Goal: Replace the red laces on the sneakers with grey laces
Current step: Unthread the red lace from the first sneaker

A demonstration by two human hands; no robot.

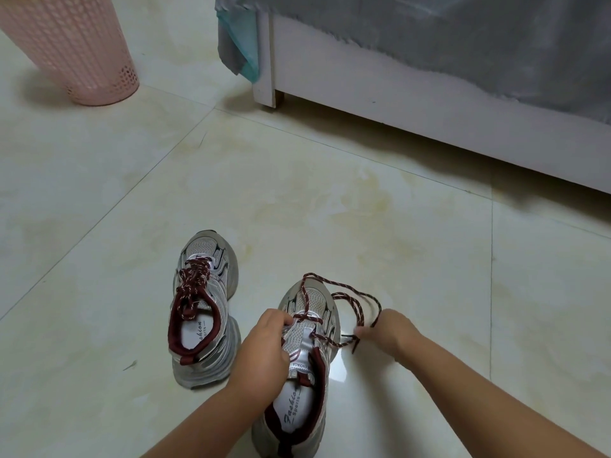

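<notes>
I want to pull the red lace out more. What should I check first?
1. Left hand steadies the near sneaker: ok.
2. Right hand pinches the red lace: ok.
3. Lace out of the upper eyelets: ok; still threaded near the toe: not ok.
4. Loose loops free of tangles: cannot tell.
5. Far sneaker unlaced: not ok, still tied.
6. Grey laces ready nearby: cannot tell, none in view.

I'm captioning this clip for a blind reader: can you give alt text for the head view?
A person's left hand grips the tongue of the near sneaker while the right hand pulls its loosened red lace out to the side. A second sneaker, its red lace in place, stands to the left on the tiled floor, with a pink basket behind.
</notes>
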